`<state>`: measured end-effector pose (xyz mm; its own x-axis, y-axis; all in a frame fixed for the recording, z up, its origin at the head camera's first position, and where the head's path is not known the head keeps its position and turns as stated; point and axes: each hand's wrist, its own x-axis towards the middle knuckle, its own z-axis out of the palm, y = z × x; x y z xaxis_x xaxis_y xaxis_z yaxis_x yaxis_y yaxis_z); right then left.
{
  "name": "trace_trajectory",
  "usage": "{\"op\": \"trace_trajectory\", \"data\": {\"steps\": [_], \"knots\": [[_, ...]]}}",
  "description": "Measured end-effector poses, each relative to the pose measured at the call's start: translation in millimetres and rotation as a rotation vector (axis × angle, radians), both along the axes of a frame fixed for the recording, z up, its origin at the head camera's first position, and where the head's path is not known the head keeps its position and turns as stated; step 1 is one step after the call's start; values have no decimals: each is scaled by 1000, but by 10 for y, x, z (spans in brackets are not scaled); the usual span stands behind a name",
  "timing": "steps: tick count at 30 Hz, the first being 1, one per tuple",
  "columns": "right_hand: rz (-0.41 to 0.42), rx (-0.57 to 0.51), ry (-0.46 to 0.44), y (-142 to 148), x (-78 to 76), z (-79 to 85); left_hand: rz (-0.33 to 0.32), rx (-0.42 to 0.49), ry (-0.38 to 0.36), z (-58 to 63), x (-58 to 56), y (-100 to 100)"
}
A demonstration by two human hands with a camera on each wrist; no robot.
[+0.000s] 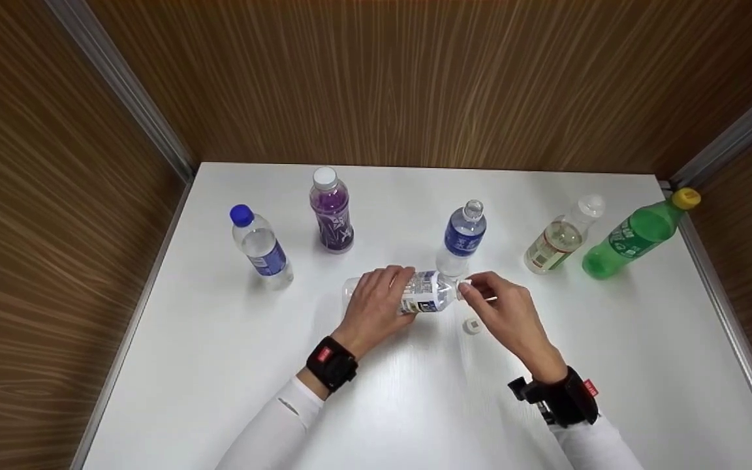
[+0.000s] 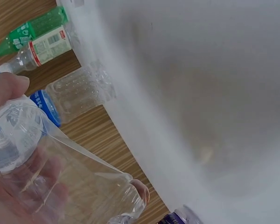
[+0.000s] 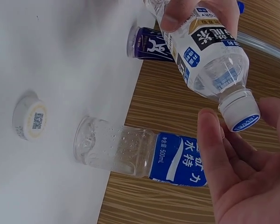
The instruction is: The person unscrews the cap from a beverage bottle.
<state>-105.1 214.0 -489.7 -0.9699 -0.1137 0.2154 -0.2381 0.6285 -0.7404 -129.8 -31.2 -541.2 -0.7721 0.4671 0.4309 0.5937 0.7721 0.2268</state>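
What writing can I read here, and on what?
"净含量:500mL": uncapped clear blue-labelled plastic bottle.
"水特": the same bottle.
"力": the same bottle.
"茶": white-labelled clear plastic bottle in the left hand.
"TORY": the held bottle.
QR code: loose white plastic cap.
Too small or blurred: other lettering, including on the yellow-capped green plastic bottle and white-capped purple plastic bottle.

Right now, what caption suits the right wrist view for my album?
Left hand grips a bottle, right hand poised around its white cap.
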Motion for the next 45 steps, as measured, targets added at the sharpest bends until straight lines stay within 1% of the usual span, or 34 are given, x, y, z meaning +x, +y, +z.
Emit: {"op": "trace_trajectory", "data": {"steps": [8,16,20,24,28,33,35,38,42,45], "knots": [[81,-73,15,23,26,18,-9,16,-66,-11,7,-9],[142,-107,42,61,53,2,-34,40,-100,-14,6,-17],[183,-138,72,74,69,4,-57,56,-157,-13,2,-23],[221,-158,81,91,75,-5,-78,62,-213,-2,1,-32],[250,-172,73,99,82,-2,-93,76,-246,5,3,-37],[293,-185,114,101,83,-16,-108,106,-274,0,5,-46],[308,-190,122,102,82,-17,-111,109,-273,-9,3,-48],[298,-188,89,105,82,-10,-105,93,-247,-25,0,-45],[204,-151,13,97,79,-5,-80,51,-174,-30,4,-29],[125,-95,-8,76,74,-5,-57,24,-106,-18,7,-16]]}}
